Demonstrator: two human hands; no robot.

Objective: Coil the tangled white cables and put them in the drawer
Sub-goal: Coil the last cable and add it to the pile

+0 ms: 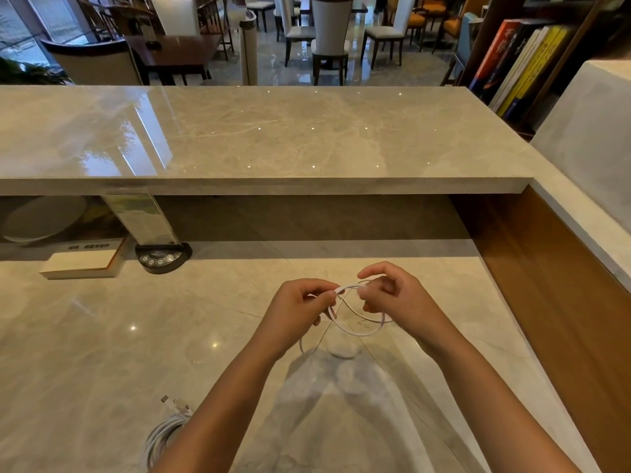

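Item: white cable (pixel 355 331), thin, held in the air just below centre frame, above the marble desk (pixel 102 353). Form: a few loose loops crossing one another, not yet a tidy coil; the loops hang down and toward the lower right of the pinch points, with one strand trailing to the lower left past the left wrist. A pale round piece (pixel 342 350) sits below the loops; whether it belongs to this cable cannot be told. Grip, left hand (pixel 300 308): thumb and forefinger closed together on the cable at the upper left of the loops. Grip, right hand (pixel 392 298): fingertips pinched on the same cable at the upper right, other fingers curled. The two pinches are near each other, joined by a short arc of cable running roughly left to right. Judgement: the slack to gather lies below both hands, slightly nearer the right. Second item: coiled white cable (pixel 164 435), resting on the desk at lower left, connector end pointing up-frame, partly hidden by the left forearm. Surroundings: book (pixel 82 262) and dark button device (pixel 163 258) at mid left. Drawer: not in view.
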